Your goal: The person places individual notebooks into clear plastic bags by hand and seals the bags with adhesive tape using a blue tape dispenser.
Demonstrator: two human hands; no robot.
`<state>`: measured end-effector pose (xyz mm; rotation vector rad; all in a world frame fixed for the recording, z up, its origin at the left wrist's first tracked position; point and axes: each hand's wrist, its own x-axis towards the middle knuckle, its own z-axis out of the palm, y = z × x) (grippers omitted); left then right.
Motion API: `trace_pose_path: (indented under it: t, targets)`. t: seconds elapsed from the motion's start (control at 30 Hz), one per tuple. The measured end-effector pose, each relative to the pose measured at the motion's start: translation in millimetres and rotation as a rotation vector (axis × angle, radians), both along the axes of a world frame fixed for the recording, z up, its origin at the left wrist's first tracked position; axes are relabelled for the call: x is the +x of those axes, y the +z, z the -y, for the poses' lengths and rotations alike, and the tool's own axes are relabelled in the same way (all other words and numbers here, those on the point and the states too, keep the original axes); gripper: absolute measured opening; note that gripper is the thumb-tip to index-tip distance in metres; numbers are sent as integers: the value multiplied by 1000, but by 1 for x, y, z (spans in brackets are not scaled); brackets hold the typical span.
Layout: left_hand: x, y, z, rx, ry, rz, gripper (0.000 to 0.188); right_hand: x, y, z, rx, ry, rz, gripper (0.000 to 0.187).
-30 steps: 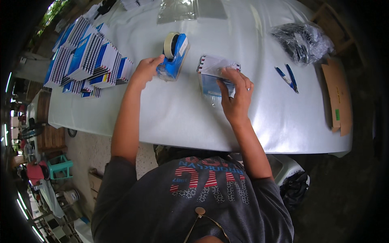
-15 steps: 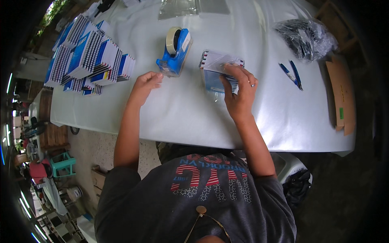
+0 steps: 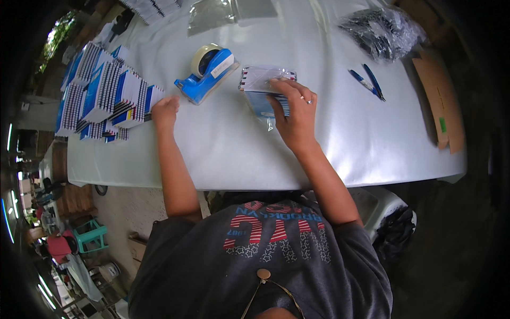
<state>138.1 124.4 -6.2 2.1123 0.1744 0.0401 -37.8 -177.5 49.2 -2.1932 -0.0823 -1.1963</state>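
Note:
Under my right hand (image 3: 297,114) is a stack of spiral notebooks (image 3: 257,101) in clear plastic, blue and white with coil edges. My thumb and fingers grip its right side, and a bit of loose plastic sticks out at the near end. My left hand (image 3: 166,110) is closed, its fingers curled, at the right end of a pile of blue-and-white spiral notebooks (image 3: 103,90). It covers part of the outermost notebook there; whether it grips it is hidden. Between my hands, farther back, stands a blue tape dispenser (image 3: 210,77) with a roll of clear tape (image 3: 203,58).
Two blue pens (image 3: 372,82) lie to the right. Behind them is a bundle of crumpled clear plastic (image 3: 382,32). A folded brown cardboard piece (image 3: 438,101) lies by the table's right edge. Clear plastic sleeves (image 3: 212,16) and more notebooks (image 3: 151,8) are at the back.
My left hand has gone from beside the tape dispenser leftward to the notebook pile, its fingers now more curled. My right hand stays on the wrapped notebooks. The whole view has shifted.

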Motion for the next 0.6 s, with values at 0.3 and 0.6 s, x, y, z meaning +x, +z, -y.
trace_pose_path:
  t: [0.3, 0.6]
  targets:
    - [-106, 99, 112, -344, -102, 754, 23, 0, -2, 1, 39, 37, -11, 40]
    - [-147, 97, 186, -574, -216, -236, 40, -1, -1, -1, 52, 58, -6, 47]
